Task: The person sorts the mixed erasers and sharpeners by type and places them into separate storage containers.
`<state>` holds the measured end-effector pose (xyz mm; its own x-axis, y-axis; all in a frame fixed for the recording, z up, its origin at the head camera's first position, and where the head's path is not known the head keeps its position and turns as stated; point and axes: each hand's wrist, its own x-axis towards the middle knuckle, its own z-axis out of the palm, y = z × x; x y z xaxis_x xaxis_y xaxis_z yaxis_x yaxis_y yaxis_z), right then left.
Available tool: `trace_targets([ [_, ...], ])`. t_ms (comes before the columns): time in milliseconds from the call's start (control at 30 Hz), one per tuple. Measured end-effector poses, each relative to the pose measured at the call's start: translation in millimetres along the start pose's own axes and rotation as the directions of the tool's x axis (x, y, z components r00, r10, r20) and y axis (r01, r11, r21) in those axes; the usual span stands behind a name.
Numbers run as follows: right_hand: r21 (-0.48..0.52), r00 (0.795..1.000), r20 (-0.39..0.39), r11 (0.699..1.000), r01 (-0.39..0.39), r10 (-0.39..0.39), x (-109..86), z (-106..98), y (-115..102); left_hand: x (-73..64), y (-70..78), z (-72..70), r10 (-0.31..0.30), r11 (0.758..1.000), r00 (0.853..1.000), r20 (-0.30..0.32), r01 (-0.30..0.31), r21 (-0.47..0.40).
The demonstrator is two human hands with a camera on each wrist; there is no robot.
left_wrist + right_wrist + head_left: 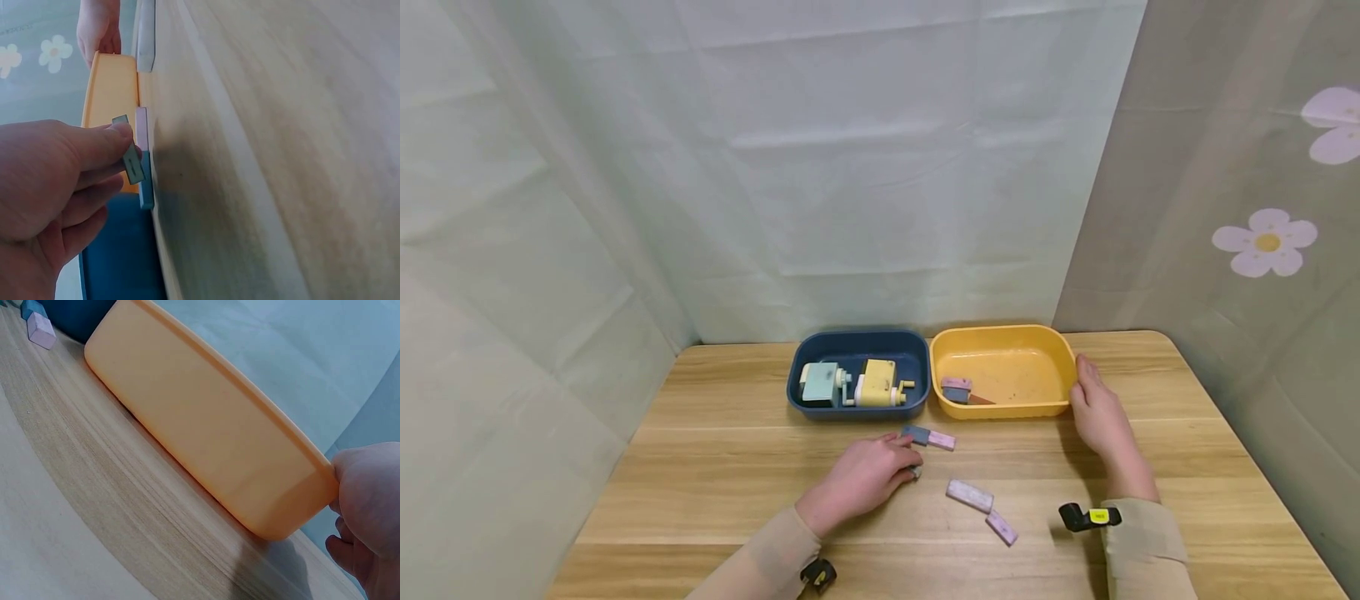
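Observation:
My left hand (pixel 868 475) pinches a small grey-green eraser (pixel 132 159) between thumb and fingers, just above the table. Right beside those fingers lie a dark blue eraser (pixel 916 434) and a pink eraser (pixel 942 440), end to end. At the right end of the yellow bin (pixel 1007 411), my right hand (pixel 1103 412) grips the edge; the exact finger placement is partly hidden. Inside that bin, at its front left, are a pink-and-blue eraser (pixel 957 388) and a flat reddish-brown piece (pixel 981 400). A pale eraser (pixel 970 495) and a smaller pink one (pixel 1002 528) lie on the table between my hands.
Against the yellow bin's left side stands a dark blue bin (pixel 859 413). It holds a mint crank pencil sharpener (pixel 820 383) and a yellow one (pixel 877 383). Behind both bins hangs a pale cloth (pixel 880 208). The wooden table (pixel 700 450) has a rounded far right corner.

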<state>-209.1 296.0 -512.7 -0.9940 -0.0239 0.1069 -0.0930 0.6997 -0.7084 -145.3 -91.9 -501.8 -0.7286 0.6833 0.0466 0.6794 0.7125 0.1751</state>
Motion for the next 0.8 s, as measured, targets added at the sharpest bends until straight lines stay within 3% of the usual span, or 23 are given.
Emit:
trace_targets([
  [267, 0.005, 1.0, 0.006, 1.0, -0.001, 0.001, 0.0, -0.6, 0.0, 0.1, 4.1, -4.6, 0.019, 1.0, 0.998, -0.06, -0.02, -0.023],
  [567, -0.006, 1.0, 0.014, 1.0, -0.008, 0.008, 0.4, -1.0, -0.5, 4.3, 8.3, -9.9, 0.085, 0.995, 0.984, -0.155, -0.093, -0.043],
  [800, -0.009, 1.0, 0.013, 1.0, 0.001, -0.001, 0.5, -0.5, 0.9, 12.2, 13.7, -18.7, 0.096, 0.991, 0.98, -0.174, -0.111, -0.076],
])
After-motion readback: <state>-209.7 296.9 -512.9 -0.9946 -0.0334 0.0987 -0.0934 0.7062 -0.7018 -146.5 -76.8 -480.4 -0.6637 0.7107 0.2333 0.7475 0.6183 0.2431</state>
